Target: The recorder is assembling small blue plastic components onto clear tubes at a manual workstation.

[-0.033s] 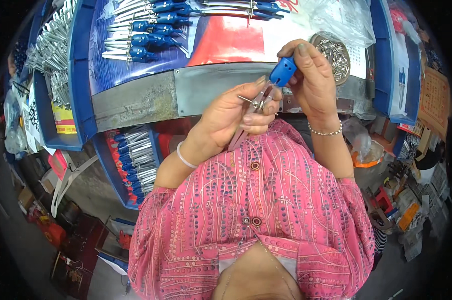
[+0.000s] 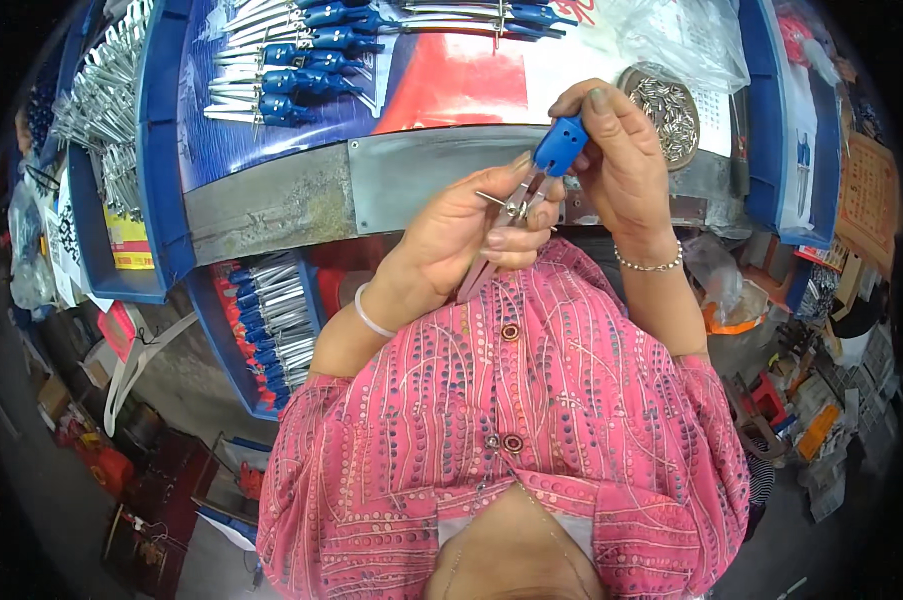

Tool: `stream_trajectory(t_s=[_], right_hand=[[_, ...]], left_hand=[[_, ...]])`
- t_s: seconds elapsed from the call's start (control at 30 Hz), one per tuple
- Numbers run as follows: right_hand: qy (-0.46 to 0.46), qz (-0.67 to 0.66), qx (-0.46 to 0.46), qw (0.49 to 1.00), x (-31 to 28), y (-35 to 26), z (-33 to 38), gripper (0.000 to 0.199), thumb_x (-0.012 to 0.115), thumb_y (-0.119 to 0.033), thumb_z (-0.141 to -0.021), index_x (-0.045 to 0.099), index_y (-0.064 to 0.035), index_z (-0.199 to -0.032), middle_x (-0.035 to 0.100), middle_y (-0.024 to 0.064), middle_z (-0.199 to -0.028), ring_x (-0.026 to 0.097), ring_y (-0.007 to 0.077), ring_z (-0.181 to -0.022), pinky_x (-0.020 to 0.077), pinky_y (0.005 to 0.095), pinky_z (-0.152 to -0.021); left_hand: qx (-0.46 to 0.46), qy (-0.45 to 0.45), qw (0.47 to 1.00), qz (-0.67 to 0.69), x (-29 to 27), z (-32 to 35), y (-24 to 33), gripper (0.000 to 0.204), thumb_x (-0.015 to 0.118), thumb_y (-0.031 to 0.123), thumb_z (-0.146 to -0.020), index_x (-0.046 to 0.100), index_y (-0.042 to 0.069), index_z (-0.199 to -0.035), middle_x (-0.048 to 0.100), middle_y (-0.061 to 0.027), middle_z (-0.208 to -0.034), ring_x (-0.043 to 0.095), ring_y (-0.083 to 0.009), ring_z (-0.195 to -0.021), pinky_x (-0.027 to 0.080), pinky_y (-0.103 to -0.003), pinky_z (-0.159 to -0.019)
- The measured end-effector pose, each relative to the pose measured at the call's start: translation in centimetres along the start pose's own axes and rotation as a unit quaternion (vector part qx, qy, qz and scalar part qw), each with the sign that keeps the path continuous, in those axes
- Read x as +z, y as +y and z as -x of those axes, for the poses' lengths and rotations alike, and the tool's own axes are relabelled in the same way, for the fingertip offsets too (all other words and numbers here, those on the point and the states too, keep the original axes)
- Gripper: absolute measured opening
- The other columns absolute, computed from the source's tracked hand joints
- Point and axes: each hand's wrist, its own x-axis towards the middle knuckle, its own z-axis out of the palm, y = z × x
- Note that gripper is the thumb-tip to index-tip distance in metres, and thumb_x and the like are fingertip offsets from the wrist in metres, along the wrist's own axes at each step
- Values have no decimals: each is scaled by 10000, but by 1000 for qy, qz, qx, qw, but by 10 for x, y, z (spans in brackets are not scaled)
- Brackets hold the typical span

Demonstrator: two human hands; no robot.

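Biggest thing first: the desk [image 2: 271, 210] curves across the far side, with a blue bin [image 2: 166, 150] at its left full of bare metal rods [image 2: 111, 90]. Nearer, below the desk edge, a blue tray [image 2: 309, 290] holds blue-and-pale pieces.

Both hands are up in the middle, just in front of the desk edge. Left hand [image 2: 451, 230] has its grip closed around a pale two-armed piece [image 2: 511, 212]. Right hand [image 2: 626, 140] has its fingertips pinched on the blue cap [image 2: 560, 147], which sits at the far end of those arms.

Progress-wise, I'd say plenty is done: rows of blue-ended pieces [image 2: 281, 80] lie far left on the desk and look assembled. The one in hand seems partway, cap up against the arms, though I can't tell if it's fully seated. A thin metal pin [image 2: 489, 198] pokes out left near the pivot. Far right, a brown bowl [image 2: 681, 164] holds loads of tiny metal bits [image 2: 671, 115], so supplies aren't short.

Versus the earlier frame, barely anything: the cap has shifted a touch left and tilted slightly, the right fingertips went with it, and the left hand looks basically unmoved.
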Motion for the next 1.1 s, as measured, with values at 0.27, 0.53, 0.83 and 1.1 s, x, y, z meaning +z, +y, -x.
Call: stream_trajectory(t_s=[0.27, 0.53, 0.83, 1.1], right_hand=[[-8, 1, 25, 1000, 10, 4, 8, 272, 456, -287, -911, 559, -45, -844, 510, -38, -665, 413, -2, -533, 312, 135, -479], [56, 73, -59, 994, 21, 10, 9, 280, 460, -298, -907, 524, -40, -819, 484, -27, -669, 380, -1, -520, 304, 135, -470], [102, -13, 16, 995, 23, 16, 10, 266, 460, -283, -903, 533, -48, -803, 485, -26, -675, 387, -7, -510, 327, 126, -446], [114, -63, 74, 989, 25, 17, 9, 267, 458, -277, -901, 546, -45, -801, 478, -40, -617, 362, -29, -422, 317, 115, -350]], left_hand=[[0, 9, 998, 56, 0, -2, -7, 404, 434, 338, -903, 461, -39, -1046, 476, -54, -739, 362, -51, -453, 304, -188, -411], [17, 5, 1000, 24, -5, -5, -8, 442, 455, 365, -889, 462, -37, -1074, 484, -28, -742, 366, -43, -455, 283, -180, -398], [23, 34, 998, 50, -7, -9, -10, 415, 505, 355, -864, 479, -21, -1037, 512, -42, -758, 381, -46, -460, 307, -176, -402], [19, 17, 997, 73, -10, -9, -10, 416, 473, 366, -879, 475, -21, -1031, 508, -31, -750, 384, -48, -450, 308, -180, -400]])
